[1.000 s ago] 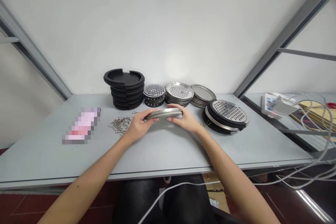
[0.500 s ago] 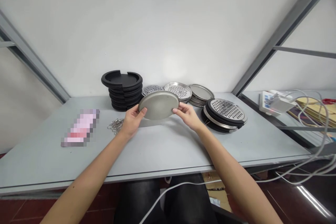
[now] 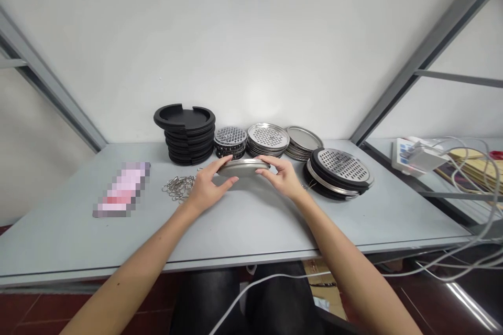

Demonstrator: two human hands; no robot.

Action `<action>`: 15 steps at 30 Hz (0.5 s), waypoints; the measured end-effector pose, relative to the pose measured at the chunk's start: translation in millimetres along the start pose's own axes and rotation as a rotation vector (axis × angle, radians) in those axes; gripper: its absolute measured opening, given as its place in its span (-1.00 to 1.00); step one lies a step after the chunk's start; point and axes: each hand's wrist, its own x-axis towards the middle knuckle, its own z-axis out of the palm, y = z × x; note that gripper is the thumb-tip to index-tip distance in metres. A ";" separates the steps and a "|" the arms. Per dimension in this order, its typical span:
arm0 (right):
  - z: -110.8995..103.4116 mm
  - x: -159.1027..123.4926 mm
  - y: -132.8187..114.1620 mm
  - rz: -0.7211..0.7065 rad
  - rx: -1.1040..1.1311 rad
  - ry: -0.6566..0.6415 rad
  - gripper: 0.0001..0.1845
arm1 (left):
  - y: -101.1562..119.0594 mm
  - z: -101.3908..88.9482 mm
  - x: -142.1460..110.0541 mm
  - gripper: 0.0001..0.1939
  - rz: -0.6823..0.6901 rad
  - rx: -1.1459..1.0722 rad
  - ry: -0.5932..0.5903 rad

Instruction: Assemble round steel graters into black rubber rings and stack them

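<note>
Tipped flatter than half a second ago, the round metal plate now shows mostly its shiny rim and a bit of its gray underside. Both hands grip it, one at each side, up in front of the stacks at the back. Fingers of the left hand press on the rim, and its thumb sits low by the near edge; I can't tell if that thumb touches. Fingers of the right hand lie on top, with the thumb underneath.

Just beside the left hand is a messy pile of wire clips. Near the right hand is a black-and-silver stack with a grater plate on top. Along the wall, from left to right, are black ring-shaped holders, small grater plates, bigger grater plates and plain metal plates. Far left on the gray table lies a blurred pink thing.
</note>
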 end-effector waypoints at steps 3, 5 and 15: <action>0.5 -0.2 -6.2 -0.039 -0.008 -0.054 -0.70 | 0.0 4.3 -3.6 -0.48 0.069 0.059 0.004; 0.3 -0.2 -10.2 -0.046 -0.020 -0.080 -0.71 | -1.2 6.5 -5.6 -0.46 0.088 0.060 0.005; 1.6 0.2 -13.2 0.017 -0.071 -0.151 -0.58 | 7.9 2.6 -2.7 -0.69 0.058 -0.133 -0.090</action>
